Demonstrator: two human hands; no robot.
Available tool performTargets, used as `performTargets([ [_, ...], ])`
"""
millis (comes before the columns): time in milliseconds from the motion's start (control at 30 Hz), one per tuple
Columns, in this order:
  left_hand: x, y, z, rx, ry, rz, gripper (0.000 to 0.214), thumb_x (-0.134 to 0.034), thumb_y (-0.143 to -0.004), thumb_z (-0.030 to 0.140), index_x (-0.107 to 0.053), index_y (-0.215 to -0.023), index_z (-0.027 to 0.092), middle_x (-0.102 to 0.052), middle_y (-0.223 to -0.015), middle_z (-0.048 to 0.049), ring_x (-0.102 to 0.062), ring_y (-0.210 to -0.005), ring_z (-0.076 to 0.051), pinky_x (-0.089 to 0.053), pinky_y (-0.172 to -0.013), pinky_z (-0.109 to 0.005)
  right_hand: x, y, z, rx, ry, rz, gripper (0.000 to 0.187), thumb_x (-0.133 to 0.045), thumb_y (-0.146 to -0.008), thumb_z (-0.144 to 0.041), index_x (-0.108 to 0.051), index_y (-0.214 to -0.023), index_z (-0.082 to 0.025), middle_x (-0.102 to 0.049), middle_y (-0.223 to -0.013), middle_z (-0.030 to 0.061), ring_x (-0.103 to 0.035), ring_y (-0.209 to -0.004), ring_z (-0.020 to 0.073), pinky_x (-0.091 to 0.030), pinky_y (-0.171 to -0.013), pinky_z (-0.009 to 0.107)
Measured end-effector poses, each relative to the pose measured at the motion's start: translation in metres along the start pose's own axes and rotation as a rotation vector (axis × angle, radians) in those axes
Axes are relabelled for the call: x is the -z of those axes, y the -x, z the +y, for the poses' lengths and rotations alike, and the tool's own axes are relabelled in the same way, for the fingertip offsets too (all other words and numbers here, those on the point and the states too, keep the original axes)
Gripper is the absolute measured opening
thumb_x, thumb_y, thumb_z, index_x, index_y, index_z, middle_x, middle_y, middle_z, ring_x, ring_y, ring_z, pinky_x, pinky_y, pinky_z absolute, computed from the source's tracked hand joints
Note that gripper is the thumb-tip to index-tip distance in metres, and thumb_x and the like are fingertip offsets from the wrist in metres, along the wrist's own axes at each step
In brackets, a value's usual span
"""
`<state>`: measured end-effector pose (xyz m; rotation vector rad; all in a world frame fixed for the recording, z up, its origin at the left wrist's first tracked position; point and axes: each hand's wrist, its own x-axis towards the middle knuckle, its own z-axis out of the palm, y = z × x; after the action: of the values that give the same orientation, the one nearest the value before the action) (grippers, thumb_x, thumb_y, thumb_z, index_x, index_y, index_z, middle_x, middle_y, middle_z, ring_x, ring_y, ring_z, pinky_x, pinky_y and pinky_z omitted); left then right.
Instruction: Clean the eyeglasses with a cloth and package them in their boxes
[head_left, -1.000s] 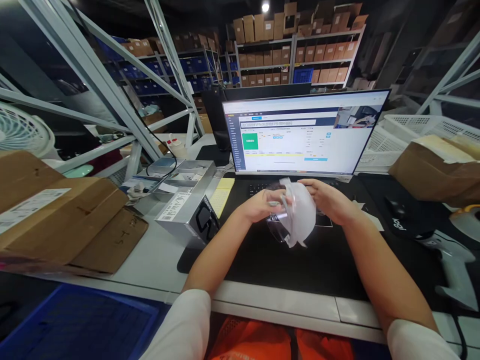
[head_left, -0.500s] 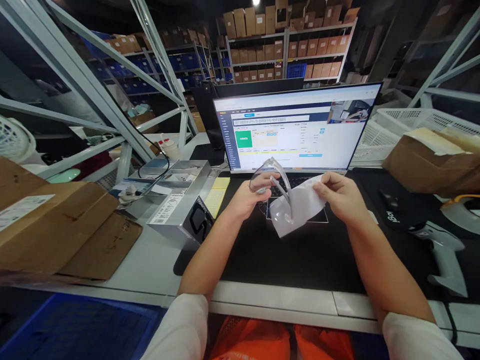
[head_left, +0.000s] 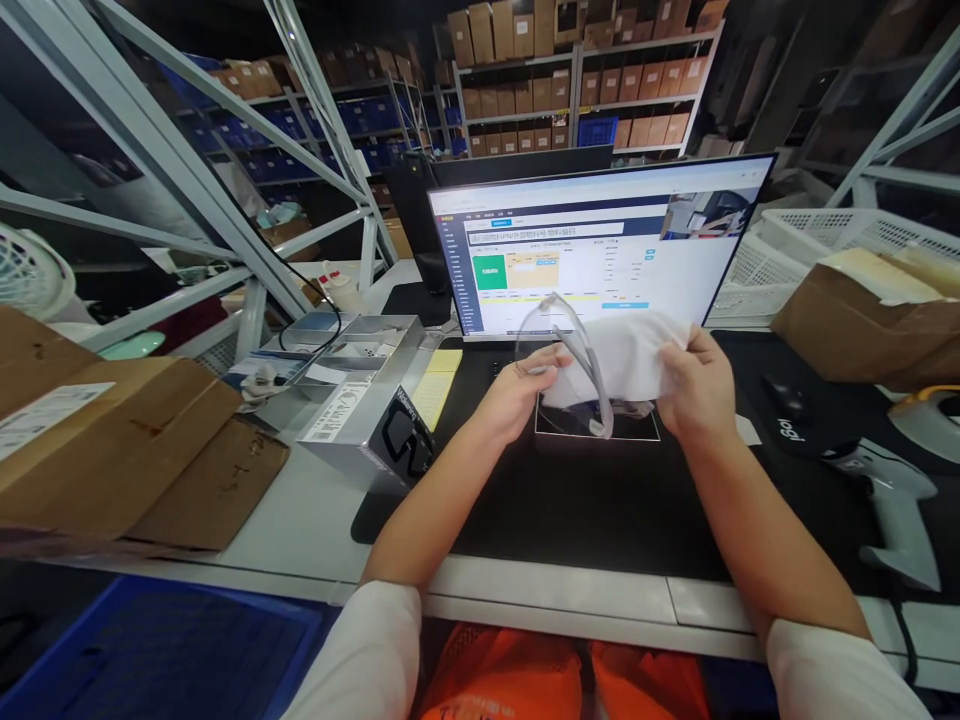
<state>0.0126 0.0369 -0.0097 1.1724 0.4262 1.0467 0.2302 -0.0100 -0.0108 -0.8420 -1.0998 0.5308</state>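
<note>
My left hand [head_left: 514, 398] is closed on a pair of clear-framed glasses [head_left: 591, 375], its thumb and fingers pinching one side. The temple arms stick out to the right. My right hand [head_left: 697, 385] grips a translucent white pouch [head_left: 630, 350], held up in front of the monitor and slightly blurred. The pouch overlaps the glasses; whether part of them lies inside it I cannot tell. Below both hands, a shallow dark box with a thin pale rim [head_left: 637, 438] rests on the black desk mat [head_left: 570, 510], partly hidden by the pouch and glasses.
A lit monitor [head_left: 525, 270] stands behind my hands. To the left are a silver box [head_left: 367, 430], yellow notepaper [head_left: 436, 390] and a cardboard carton [head_left: 112, 450]. On the right lie a mouse [head_left: 786, 398], a barcode scanner [head_left: 892, 500], a tape roll [head_left: 930, 415] and a brown package [head_left: 855, 325].
The pouch has risen and swung from hanging low to nearly level, uncovering more of the box below. Both hands shifted slightly right, and the glasses moved with the left.
</note>
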Motion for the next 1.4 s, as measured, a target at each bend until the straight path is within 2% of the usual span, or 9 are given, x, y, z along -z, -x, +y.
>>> performTargets([
  [167, 0.002, -0.006, -0.01, 0.121, 0.142, 0.054, 0.055, -0.095, -0.056, 0.051, -0.08, -0.095, 0.016, -0.075, -0.094, -0.0076, -0.067, -0.095, -0.022, -0.047, -0.085, -0.03, -0.008, 0.002, 0.007, 0.246, 0.033, 0.228, 0.03, -0.07, -0.088, -0.043, -0.051, -0.084, -0.021, -0.053, -0.081, -0.0007, -0.056, -0.076, 0.0131, -0.05, -0.08, 0.03],
  [400, 0.001, -0.003, -0.014, 0.168, 0.242, -0.041, 0.054, -0.097, -0.051, 0.049, -0.079, -0.092, 0.017, -0.074, -0.086, -0.0052, -0.068, -0.081, -0.02, -0.052, -0.08, -0.031, -0.005, 0.003, 0.017, -0.012, 0.229, 0.158, 0.041, -0.064, -0.086, -0.056, -0.039, -0.08, -0.024, -0.045, -0.074, 0.0007, -0.05, -0.07, 0.0169, -0.045, -0.063, 0.03],
  [600, 0.019, -0.005, 0.002, 0.132, 0.034, -0.105, 0.052, -0.096, -0.054, 0.049, -0.08, -0.09, 0.016, -0.075, -0.085, -0.0073, -0.069, -0.08, -0.02, -0.053, -0.082, -0.033, 0.024, -0.02, 0.007, -0.058, 0.371, -0.013, 0.035, -0.074, -0.078, -0.039, -0.051, -0.1, -0.024, -0.064, -0.102, 0.0055, -0.063, -0.096, 0.0225, -0.051, -0.079, 0.034],
  [700, 0.026, -0.004, 0.012, 0.198, -0.219, -0.381, 0.047, -0.096, -0.057, 0.044, -0.081, -0.09, 0.015, -0.075, -0.086, -0.0084, -0.066, -0.075, -0.016, -0.051, -0.075, -0.027, 0.02, -0.011, -0.012, -0.007, 0.365, -0.188, 0.042, -0.07, -0.086, -0.041, -0.055, -0.121, -0.025, -0.061, -0.134, 0.0088, -0.055, -0.128, 0.0242, -0.044, -0.105, 0.039],
  [867, 0.016, -0.002, 0.016, 0.32, -0.546, -0.846, 0.046, -0.091, -0.066, 0.043, -0.081, -0.103, 0.018, -0.076, -0.097, -0.0081, -0.068, -0.086, -0.02, -0.053, -0.081, -0.028, -0.011, 0.011, -0.023, -0.328, 0.281, -0.755, 0.043, -0.065, -0.089, -0.051, -0.065, -0.12, -0.02, -0.071, -0.11, 0.0086, -0.066, -0.103, 0.0231, -0.051, -0.089, 0.036],
  [1000, 0.01, 0.0, 0.011, 0.319, -0.694, -0.806, 0.049, -0.091, -0.064, 0.04, -0.08, -0.108, 0.021, -0.076, -0.105, -0.0065, -0.069, -0.091, -0.022, -0.054, -0.084, -0.029, -0.018, 0.011, -0.018, -0.333, 0.429, -0.842, 0.032, -0.065, -0.089, -0.048, -0.07, -0.087, -0.016, -0.07, -0.088, 0.0052, -0.061, -0.081, 0.0177, -0.047, -0.075, 0.03],
  [1167, 0.011, 0.0, 0.009, 0.278, -0.79, -0.744, 0.043, -0.088, -0.067, 0.036, -0.081, -0.106, 0.022, -0.075, -0.103, -0.0049, -0.07, -0.091, -0.023, -0.054, -0.083, -0.03, -0.014, 0.008, -0.02, -0.35, 0.33, -0.89, 0.044, -0.061, -0.09, -0.059, -0.069, -0.087, -0.016, -0.066, -0.082, 0.0041, -0.056, -0.075, 0.0159, -0.044, -0.067, 0.027],
  [1267, 0.011, 0.0, 0.012, 0.263, -0.795, -0.801, 0.042, -0.088, -0.066, 0.034, -0.081, -0.107, 0.023, -0.076, -0.102, -0.0041, -0.07, -0.091, -0.023, -0.054, -0.083, -0.03, -0.015, 0.009, -0.018, -0.347, 0.367, -0.827, 0.04, -0.065, -0.087, -0.055, -0.064, -0.075, -0.016, -0.058, -0.07, 0.0015, -0.049, -0.065, 0.0131, -0.038, -0.058, 0.026],
  [1400, 0.014, 0.0, 0.011, 0.13, -0.615, -0.678, 0.04, -0.091, -0.065, 0.037, -0.082, -0.1, 0.019, -0.073, -0.111, -0.0088, -0.067, -0.104, -0.026, -0.051, -0.094, -0.032, -0.013, 0.007, -0.005, -0.212, 0.291, -0.378, 0.038, -0.063, -0.088, -0.053, -0.056, -0.073, -0.019, -0.05, -0.067, -0.0006, -0.043, -0.062, 0.0124, -0.035, -0.058, 0.026],
])
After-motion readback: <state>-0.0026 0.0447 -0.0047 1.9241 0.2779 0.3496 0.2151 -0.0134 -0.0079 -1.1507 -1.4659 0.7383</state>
